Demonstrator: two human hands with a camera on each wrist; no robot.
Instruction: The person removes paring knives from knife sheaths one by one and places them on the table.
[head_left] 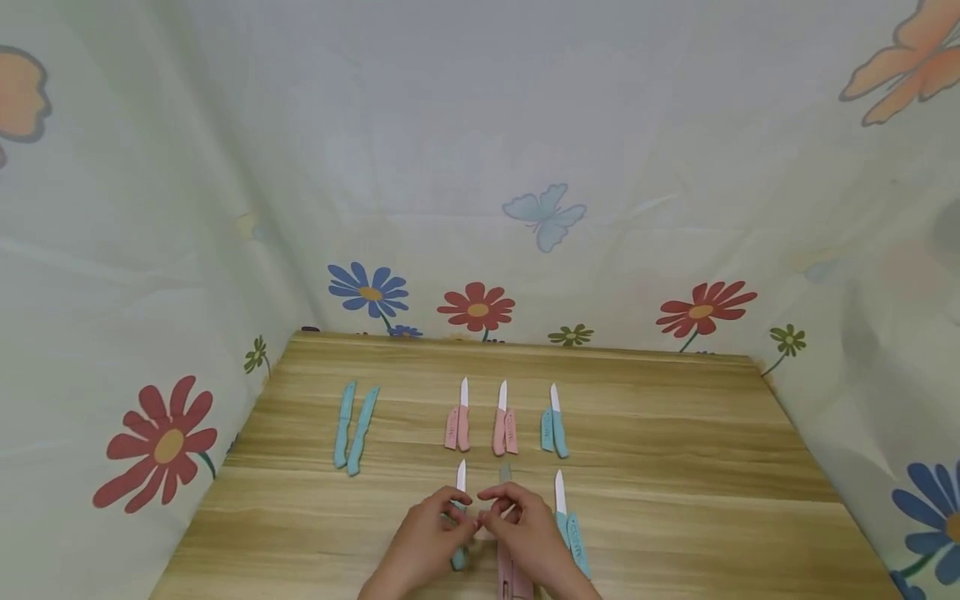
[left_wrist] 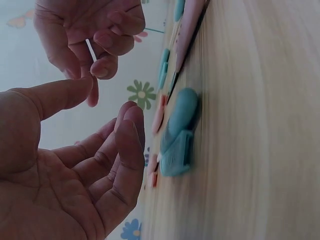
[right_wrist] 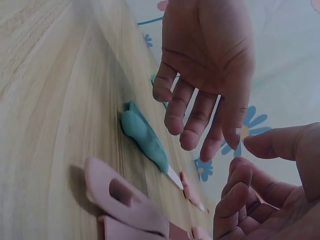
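Both hands hover over the near middle of the wooden table with fingertips close together. My left hand [head_left: 427, 533] has loosely bent fingers and nothing shows in it; the left wrist view looks into its palm. Thumb and fingers of my right hand [head_left: 532, 533] are also loosely bent, with nothing visible between them. Beneath the left hand lies a teal paring knife [head_left: 461, 477], its white blade pointing away and its handle partly covered. A pink-handled tool [right_wrist: 125, 205] with a slot in its end and a greyish blade [head_left: 506, 473] lies under the right hand.
Right of the hands lies a teal knife [head_left: 560, 492] beside its sheath [head_left: 576, 542]. Farther back are two pink knives [head_left: 463, 425] [head_left: 500, 429] and another teal knife [head_left: 558, 429], each beside a sheath. Two slim teal knives [head_left: 343, 429] [head_left: 363, 433] lie left. Flowered cloth [head_left: 480, 167] surrounds the table.
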